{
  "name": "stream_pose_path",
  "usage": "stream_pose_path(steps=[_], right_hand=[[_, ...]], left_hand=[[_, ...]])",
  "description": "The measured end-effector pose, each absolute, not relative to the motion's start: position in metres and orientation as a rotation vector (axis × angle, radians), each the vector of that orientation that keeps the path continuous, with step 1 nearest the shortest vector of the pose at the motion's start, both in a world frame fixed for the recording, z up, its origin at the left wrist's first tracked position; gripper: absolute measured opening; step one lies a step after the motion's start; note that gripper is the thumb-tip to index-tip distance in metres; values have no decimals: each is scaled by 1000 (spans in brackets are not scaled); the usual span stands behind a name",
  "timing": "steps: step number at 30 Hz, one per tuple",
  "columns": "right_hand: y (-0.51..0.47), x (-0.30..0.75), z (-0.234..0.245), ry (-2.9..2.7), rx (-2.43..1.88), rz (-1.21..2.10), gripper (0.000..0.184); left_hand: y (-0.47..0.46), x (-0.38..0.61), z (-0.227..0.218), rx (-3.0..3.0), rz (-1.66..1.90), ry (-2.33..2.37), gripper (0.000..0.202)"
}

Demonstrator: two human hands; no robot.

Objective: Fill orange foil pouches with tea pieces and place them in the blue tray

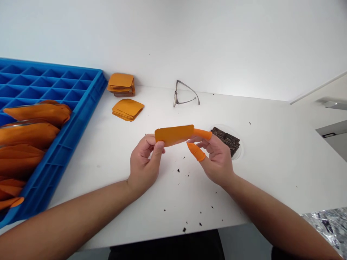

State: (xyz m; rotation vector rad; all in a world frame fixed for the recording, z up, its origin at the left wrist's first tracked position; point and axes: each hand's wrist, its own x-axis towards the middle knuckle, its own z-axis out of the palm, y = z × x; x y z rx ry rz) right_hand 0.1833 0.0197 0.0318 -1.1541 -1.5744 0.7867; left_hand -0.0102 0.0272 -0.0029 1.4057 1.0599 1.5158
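Between the thumb and fingers of my left hand point(146, 157) is a small orange paper pouch point(175, 135), held by its left end above the table. My right hand point(215, 155) wears orange finger cots on the thumb and index finger. Its index fingertip meets the pouch's right end; the thumb stands apart, lower down. Whether that fingertip is inside or behind the pouch, I cannot tell. Just past my right hand, dark pressed tea-like pieces point(229, 141) lie on a clear round dish point(238, 153), partly hidden by the hand.
Two stacks of orange pouches, a taller one point(121, 85) and a flatter one point(128, 109), sit at the back left. A blue compartment crate point(81, 122) with orange bundles point(35, 115) stands left. Eyeglasses point(187, 94) lie near the wall. Dark crumbs point(178, 170) dot the table point(271, 151).
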Motion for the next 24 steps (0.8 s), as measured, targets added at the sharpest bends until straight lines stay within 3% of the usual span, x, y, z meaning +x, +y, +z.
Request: stream_pose_path(steps=[15, 19, 24], right_hand=[[26, 188, 29, -1738, -993, 428, 40], [28, 191, 25, -1854, -860, 121, 52], [30, 193, 24, -2039, -667, -317, 36]], left_hand=[[22, -11, 0, 1618, 1431, 1043, 21], [22, -11, -1, 1576, 1425, 1066, 24], [22, -11, 2, 1610, 1405, 1063, 28]])
